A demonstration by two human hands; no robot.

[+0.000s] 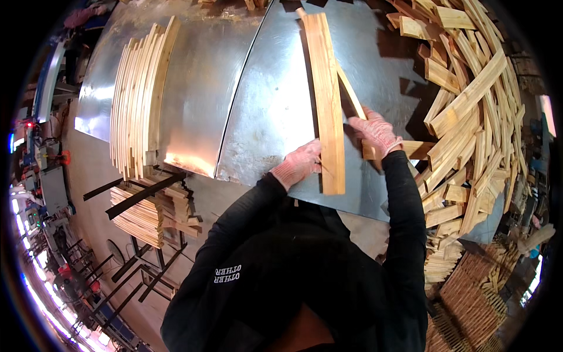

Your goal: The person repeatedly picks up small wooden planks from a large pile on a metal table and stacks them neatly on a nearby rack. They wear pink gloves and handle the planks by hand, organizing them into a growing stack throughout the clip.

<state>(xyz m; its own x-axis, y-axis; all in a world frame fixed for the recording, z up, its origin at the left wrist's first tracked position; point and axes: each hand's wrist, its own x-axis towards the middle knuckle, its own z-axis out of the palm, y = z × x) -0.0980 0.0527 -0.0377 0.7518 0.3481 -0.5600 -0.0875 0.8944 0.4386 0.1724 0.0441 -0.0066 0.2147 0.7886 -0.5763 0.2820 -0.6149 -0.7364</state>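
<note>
Both grips are seen from the head camera. A thin stick point(352, 92) is held in the closed right hand point(375, 132), slanting up just beside a long plank point(327, 102). The plank's near end is touched by the left hand point(299, 164), fingers curled against its edge. The plank is laid lengthwise on the metal tabletop point(264, 100), between a neat stack of slats point(138, 97) and a loose heap of offcuts point(475, 111).
</note>
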